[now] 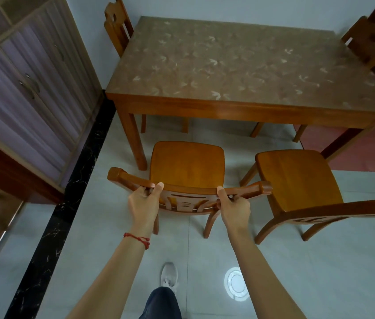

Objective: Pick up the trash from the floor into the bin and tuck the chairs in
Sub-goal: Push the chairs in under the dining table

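A wooden chair (187, 164) stands in front of the wooden table (228, 109), its seat just outside the table's near edge beside the left leg. My left hand (143, 203) grips the top rail of its backrest on the left, thumb on top. My right hand (233, 207) grips the same rail on the right. A second wooden chair (297, 178) stands to the right, pulled out from the table and turned slightly. No trash or bin shows on the floor in view.
Two more chairs sit at the table's far left (117, 26) and far right (370, 42). A cabinet with curtained doors (27, 88) lines the left wall, with a black floor strip (75, 180) along it. My shoe (169, 276) is on the grey tiles beside a light reflection (236, 284).
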Available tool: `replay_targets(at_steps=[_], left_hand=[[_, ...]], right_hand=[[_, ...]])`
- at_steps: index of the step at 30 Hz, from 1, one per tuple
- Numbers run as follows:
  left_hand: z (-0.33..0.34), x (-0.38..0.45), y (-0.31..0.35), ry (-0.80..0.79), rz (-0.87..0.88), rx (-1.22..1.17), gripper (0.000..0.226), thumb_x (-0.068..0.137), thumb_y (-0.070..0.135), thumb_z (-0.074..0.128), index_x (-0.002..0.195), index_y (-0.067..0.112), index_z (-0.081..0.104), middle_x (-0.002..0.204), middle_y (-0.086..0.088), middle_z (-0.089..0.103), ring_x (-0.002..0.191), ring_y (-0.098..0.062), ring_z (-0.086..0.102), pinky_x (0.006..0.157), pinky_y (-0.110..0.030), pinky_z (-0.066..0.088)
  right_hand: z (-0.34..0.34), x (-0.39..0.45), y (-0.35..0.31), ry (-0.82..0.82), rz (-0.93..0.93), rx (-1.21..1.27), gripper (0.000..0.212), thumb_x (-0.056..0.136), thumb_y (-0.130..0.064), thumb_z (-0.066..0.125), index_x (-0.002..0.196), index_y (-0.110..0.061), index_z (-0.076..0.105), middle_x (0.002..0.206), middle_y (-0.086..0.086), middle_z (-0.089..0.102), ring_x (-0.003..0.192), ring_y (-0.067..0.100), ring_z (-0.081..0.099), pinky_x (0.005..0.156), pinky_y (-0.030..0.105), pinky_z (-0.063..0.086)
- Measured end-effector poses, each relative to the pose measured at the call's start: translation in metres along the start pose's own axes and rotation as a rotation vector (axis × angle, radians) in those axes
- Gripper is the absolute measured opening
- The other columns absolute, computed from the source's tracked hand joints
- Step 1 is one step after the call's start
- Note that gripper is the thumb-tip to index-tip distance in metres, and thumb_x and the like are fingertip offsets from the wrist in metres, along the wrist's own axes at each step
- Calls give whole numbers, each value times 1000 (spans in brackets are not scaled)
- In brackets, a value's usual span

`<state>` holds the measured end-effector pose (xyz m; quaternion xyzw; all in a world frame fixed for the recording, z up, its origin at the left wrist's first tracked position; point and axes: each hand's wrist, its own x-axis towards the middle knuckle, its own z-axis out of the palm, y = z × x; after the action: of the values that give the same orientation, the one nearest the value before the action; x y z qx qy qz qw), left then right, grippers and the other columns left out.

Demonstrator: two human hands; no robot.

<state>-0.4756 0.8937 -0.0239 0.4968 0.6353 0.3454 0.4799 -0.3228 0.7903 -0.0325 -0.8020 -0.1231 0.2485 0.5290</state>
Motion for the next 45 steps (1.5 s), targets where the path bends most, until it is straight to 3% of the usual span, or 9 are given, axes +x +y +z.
replay_targets(at_steps=[6,10,14,18,22,27,30,39,45], left_hand=[[31,45,23,1,18,-46,21,79,27,67,71,9,61,69,-3,65,73,-19,64,65,-24,45],[53,80,39,-11,27,-59,20,78,26,68,64,16,59,69,-3,65,74,-21,64,75,-33,49],[71,114,52,-22,41,-51,19,79,30,66,76,11,64,81,-8,68,80,-23,65,79,-32,48],[84,146,65,-49,63,-40,21,80,33,65,79,12,64,83,-7,68,82,-23,65,74,-28,46],[99,171,77,-71,51,-73,16,79,30,67,75,15,63,82,-7,68,82,-24,66,77,-33,50],[122,197,93,-66,19,-106,16,78,30,67,65,24,59,73,4,66,77,-20,66,75,-32,52],[137,211,101,-61,9,-128,15,78,30,67,67,25,59,76,1,66,78,-20,66,70,-27,49],[183,252,132,-48,-29,-176,12,78,27,67,70,29,59,85,-2,67,89,-25,66,84,-39,52],[203,275,148,-54,-40,-217,12,78,24,67,70,28,60,88,-4,68,90,-25,66,83,-35,51]], right_hand=[[21,50,-24,-16,14,18,20,85,-29,60,77,-11,64,66,-7,64,64,8,62,53,13,44],[36,86,-42,1,9,2,24,85,-31,59,66,-17,61,60,-7,63,58,6,62,49,12,42],[54,117,-57,5,7,4,23,85,-31,60,67,-18,62,63,-7,65,62,7,64,54,15,43],[72,145,-70,31,31,15,25,84,-31,62,66,-14,61,63,-5,65,60,8,64,53,17,44],[83,174,-82,46,50,0,35,81,-34,64,68,-2,64,62,4,65,57,15,61,53,23,42],[93,210,-97,49,55,-10,30,81,-34,65,64,-9,61,61,-1,64,59,11,61,54,20,42],[98,232,-105,50,60,-11,29,81,-35,64,66,-9,63,61,-1,64,58,11,62,54,20,42],[110,299,-130,18,37,-26,30,81,-34,63,71,-6,66,69,3,68,65,13,65,57,20,45],[116,332,-141,-8,28,-32,37,81,-37,63,71,-1,65,67,7,67,65,19,64,61,26,47]])
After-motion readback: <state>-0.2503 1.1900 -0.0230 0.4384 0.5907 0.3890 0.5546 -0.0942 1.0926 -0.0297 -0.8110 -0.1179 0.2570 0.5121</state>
